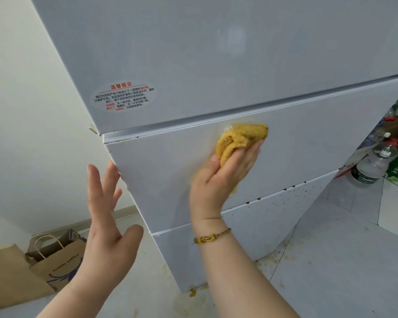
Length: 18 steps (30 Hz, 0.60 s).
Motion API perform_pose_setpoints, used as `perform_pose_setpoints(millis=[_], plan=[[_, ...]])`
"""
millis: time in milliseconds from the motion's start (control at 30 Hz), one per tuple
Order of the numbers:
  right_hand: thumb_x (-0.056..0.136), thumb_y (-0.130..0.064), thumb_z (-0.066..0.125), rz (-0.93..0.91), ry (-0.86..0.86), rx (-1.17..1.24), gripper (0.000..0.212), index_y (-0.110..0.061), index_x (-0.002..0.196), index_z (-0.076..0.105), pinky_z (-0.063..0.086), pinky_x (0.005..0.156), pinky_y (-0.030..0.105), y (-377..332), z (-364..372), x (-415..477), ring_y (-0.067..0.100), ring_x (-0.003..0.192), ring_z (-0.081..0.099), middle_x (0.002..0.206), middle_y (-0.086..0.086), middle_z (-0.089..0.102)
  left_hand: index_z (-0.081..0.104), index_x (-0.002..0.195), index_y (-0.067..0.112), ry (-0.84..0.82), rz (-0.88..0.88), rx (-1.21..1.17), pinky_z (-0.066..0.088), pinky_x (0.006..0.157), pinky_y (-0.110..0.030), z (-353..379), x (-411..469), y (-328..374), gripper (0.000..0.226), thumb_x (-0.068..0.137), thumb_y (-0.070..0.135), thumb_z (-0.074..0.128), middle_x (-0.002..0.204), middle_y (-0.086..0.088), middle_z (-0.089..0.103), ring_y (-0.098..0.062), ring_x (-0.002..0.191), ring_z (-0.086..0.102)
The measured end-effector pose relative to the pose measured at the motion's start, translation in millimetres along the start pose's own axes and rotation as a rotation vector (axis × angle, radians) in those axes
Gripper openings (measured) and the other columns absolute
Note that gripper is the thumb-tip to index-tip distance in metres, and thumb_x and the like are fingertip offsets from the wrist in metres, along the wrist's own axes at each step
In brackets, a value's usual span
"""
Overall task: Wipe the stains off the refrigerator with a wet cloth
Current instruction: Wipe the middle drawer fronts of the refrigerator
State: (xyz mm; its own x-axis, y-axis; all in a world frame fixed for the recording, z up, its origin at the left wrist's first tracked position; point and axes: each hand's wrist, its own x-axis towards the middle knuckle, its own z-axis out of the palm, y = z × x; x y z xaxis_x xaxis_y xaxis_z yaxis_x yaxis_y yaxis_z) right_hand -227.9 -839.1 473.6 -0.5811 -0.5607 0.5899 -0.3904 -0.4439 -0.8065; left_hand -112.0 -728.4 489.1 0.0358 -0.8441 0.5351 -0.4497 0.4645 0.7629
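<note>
At the far left, a brown paper bag (55, 262) with a twine handle stands on the floor against the wall, a flat piece of cardboard (7, 271) lying in front of it. Next comes the left hand (106, 216), fingers spread wide and holding nothing; its fingertips (112, 165) reach the left edge of the refrigerator (239, 53) at the middle door (whether they actually touch the edge is hard to tell). An oval sticker (124, 96) with red and black print sits low on the upper door. Further right, the right hand (225, 175) lies flat with fingers stretched out, pressing a crumpled yellow cloth (241, 138) against the middle door, just under the seam with the upper one. A braided bracelet (211, 237) circles that wrist. Brown stains (292, 196) speckle the lower door to the right. At the far right, a clear plastic bottle (372, 166) stands on the floor among cartons.
</note>
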Motion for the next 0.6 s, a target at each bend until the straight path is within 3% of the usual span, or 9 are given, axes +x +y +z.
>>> perform_pose_setpoints(millis=[67, 167, 267, 367, 433, 467, 533, 600], plan=[[0.097, -0.032, 0.024, -0.032, -0.042, -0.004, 0.048, -0.006, 0.137, 0.02, 0.002, 0.115, 0.025, -16, 9, -15, 0.028, 0.139, 0.008, 0.15, 0.014, 0.012, 0.001, 0.132, 0.063, 0.011, -0.031, -0.098, 0.023, 0.112, -0.025, -3, 2, 3, 0.089, 0.063, 0.019, 0.037, 0.147, 0.024, 0.023, -0.007, 0.14, 0.02], [0.099, -0.031, 0.011, -0.352, -0.247, -0.113, 0.047, -0.023, 0.146, 0.007, 0.003, 0.116, 0.036, -31, 15, -56, 0.019, 0.143, -0.01, 0.155, 0.003, -0.009, 0.016, 0.124, 0.07, 0.077, -0.079, -0.197, 0.025, 0.113, -0.031, -1, 5, 6, 0.093, 0.062, 0.007, 0.044, 0.146, 0.016, 0.025, -0.003, 0.138, 0.023], [0.1, -0.025, 0.012, -0.621, -0.356, -0.196, 0.039, -0.022, 0.136, 0.025, 0.005, 0.117, 0.039, -29, 14, -67, 0.021, 0.143, -0.01, 0.147, 0.005, 0.008, 0.03, 0.114, 0.074, 0.141, -0.143, -0.277, 0.025, 0.112, -0.037, 2, 5, 4, 0.099, 0.059, -0.009, 0.035, 0.139, 0.027, 0.03, 0.002, 0.136, 0.025], [0.098, -0.017, 0.016, -0.789, -0.427, -0.177, 0.036, -0.019, 0.13, 0.033, 0.005, 0.116, 0.036, -19, -1, -40, 0.02, 0.143, -0.002, 0.139, 0.004, 0.026, 0.03, 0.115, 0.072, 0.138, -0.151, -0.31, 0.028, 0.11, -0.026, 2, 3, 6, 0.086, 0.058, 0.01, 0.047, 0.135, 0.033, 0.037, 0.003, 0.134, 0.028], [0.098, -0.016, 0.014, -0.776, -0.392, -0.15, 0.037, -0.017, 0.13, 0.033, 0.007, 0.115, 0.036, -19, -7, -17, 0.021, 0.137, 0.009, 0.137, 0.004, 0.028, 0.026, 0.121, 0.069, 0.132, -0.163, -0.31, 0.03, 0.108, -0.022, 2, 1, 8, 0.081, 0.057, 0.023, 0.044, 0.137, 0.029, 0.037, 0.003, 0.134, 0.029], [0.098, -0.017, 0.012, -0.684, -0.349, -0.129, 0.038, -0.015, 0.13, 0.032, 0.007, 0.115, 0.037, -24, -7, -8, 0.022, 0.136, 0.009, 0.138, 0.006, 0.026, 0.022, 0.126, 0.063, 0.128, -0.171, -0.309, 0.03, 0.106, -0.023, 3, 0, 8, 0.082, 0.057, 0.024, 0.043, 0.137, 0.031, 0.037, 0.003, 0.134, 0.029], [0.098, -0.021, 0.008, -0.496, -0.276, -0.081, 0.04, -0.015, 0.131, 0.03, 0.006, 0.115, 0.039, -42, -1, 0, 0.022, 0.142, 0.001, 0.14, 0.009, 0.02, 0.018, 0.13, 0.052, 0.132, -0.191, -0.327, 0.031, 0.104, -0.023, 3, 0, 8, 0.083, 0.055, 0.025, 0.043, 0.133, 0.034, 0.04, 0.003, 0.133, 0.031], [0.099, -0.021, 0.008, -0.534, -0.27, -0.089, 0.039, -0.016, 0.13, 0.031, 0.004, 0.116, 0.039, -52, 7, -10, 0.017, 0.143, -0.009, 0.141, 0.008, 0.022, 0.018, 0.128, 0.049, 0.148, -0.211, -0.339, 0.033, 0.104, -0.02, 0, 1, 10, 0.082, 0.053, 0.026, 0.043, 0.132, 0.03, 0.042, 0.003, 0.131, 0.034]])
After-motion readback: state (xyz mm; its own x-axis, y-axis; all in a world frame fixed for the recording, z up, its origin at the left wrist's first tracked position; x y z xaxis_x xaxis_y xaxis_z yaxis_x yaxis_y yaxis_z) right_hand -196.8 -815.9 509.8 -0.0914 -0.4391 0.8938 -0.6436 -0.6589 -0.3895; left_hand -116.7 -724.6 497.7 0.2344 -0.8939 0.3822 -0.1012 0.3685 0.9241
